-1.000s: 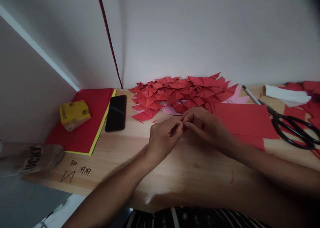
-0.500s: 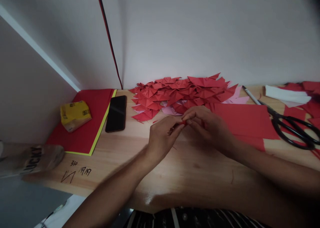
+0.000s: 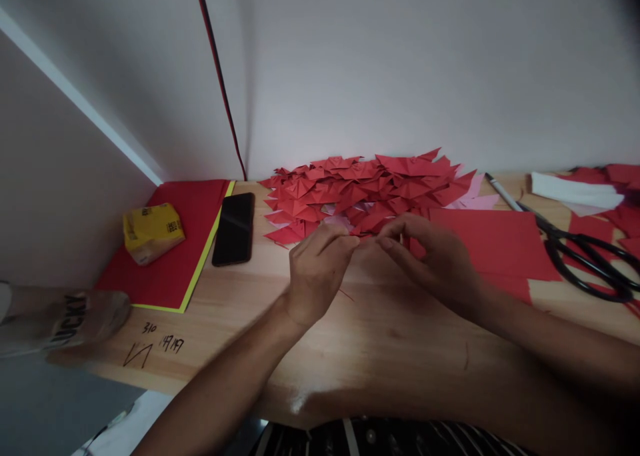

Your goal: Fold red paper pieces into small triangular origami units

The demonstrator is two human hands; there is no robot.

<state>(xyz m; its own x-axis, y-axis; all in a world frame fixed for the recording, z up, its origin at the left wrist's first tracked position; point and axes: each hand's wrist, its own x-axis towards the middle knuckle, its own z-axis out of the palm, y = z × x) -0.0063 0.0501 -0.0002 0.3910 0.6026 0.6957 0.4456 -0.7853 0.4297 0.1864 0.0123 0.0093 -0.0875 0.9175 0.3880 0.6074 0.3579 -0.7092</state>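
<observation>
My left hand [image 3: 321, 267] is closed above the wooden table, its thumb pressed against the curled fingers. Close to its right, my right hand [image 3: 430, 255] holds thumb and forefinger together in a pinch. A small gap separates the two sets of fingertips. Whatever is in either pinch is hidden or too small to name. Just behind them lies a heap of folded red paper pieces [image 3: 350, 186], with some pink ones among them. Flat red paper sheets [image 3: 500, 243] lie beyond my right hand and are partly covered by it.
Black-handled scissors [image 3: 590, 259], a pen [image 3: 501, 191] and a white folded strip [image 3: 575, 189] lie at right. Toward the left are a phone [image 3: 234, 229], a yellow packet [image 3: 154, 231] on a red sheet [image 3: 195, 203], and a clear bottle [image 3: 65, 319] by the table edge.
My fingertips have moved apart from where they met around a small red bit. My left hand has turned and curled closed, and my right hand has shifted slightly right.
</observation>
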